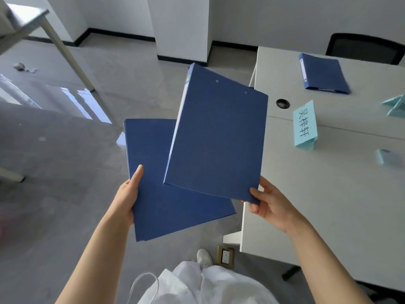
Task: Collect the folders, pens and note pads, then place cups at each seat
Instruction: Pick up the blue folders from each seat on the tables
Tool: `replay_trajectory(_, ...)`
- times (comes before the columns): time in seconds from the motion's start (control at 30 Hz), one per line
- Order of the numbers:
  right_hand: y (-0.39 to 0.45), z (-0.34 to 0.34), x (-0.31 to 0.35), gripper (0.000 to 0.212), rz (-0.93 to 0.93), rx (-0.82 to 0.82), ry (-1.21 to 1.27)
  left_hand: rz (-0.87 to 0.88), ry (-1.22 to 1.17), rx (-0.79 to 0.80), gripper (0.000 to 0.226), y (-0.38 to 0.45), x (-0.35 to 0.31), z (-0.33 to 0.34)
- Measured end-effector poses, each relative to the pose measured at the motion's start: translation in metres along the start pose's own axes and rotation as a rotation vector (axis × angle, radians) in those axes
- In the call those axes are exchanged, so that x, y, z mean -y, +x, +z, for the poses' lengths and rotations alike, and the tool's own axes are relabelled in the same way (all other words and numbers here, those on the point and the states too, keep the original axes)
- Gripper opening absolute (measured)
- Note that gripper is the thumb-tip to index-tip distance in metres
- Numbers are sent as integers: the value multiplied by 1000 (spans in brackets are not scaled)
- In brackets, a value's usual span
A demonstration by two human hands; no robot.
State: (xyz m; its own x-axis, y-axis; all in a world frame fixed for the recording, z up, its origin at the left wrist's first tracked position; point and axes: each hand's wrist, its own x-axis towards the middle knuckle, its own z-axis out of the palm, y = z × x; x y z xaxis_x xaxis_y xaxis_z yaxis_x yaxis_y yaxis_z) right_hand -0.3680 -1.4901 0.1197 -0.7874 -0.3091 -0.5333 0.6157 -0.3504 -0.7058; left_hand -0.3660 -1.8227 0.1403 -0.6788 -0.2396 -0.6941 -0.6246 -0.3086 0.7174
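Head view: white table, grey floor

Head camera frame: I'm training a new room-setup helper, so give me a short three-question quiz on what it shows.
1. True or false: the right hand pinches a corner of the upper folder.
2. How many blue folders are visible in all, counting the folder on the table?
3. Which option is correct? The lower folder is
A. lying flat on the white table
B. held by the left hand over the floor
C. tucked under the name card

Key: 1 true; 2 three; 3 B.
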Motion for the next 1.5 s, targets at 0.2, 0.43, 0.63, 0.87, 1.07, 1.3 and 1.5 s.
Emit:
replay_trajectory(0.2,24,9,27,35,23,96,-470,-5,-13,-100,53,5,-11,-1)
replay_trajectory(0.43,61,41,30,29,84,205,-655,1,-61,-112,43,21,-23,-12)
replay_trajectory(0.63,114,96,36,16,96,208,-944,-17,-90,-134,28,66,-54,-51)
replay_trajectory(0.87,206,180,54,35,-27,-66,-1310,-34,-124,-86,28,135,-129,-113)
replay_trajectory(1.07,297,250,56,53,86,-113,-836,-50,-77,-25,30,197,-198,-144)
replay_trajectory(1.3,361,277,79,27,116,-168,-264,-24,17,40,30,274,-261,-129)
replay_trajectory(1.5,430,264,122,28,1,-285,-341,-4,59,130,48,349,-312,-85)
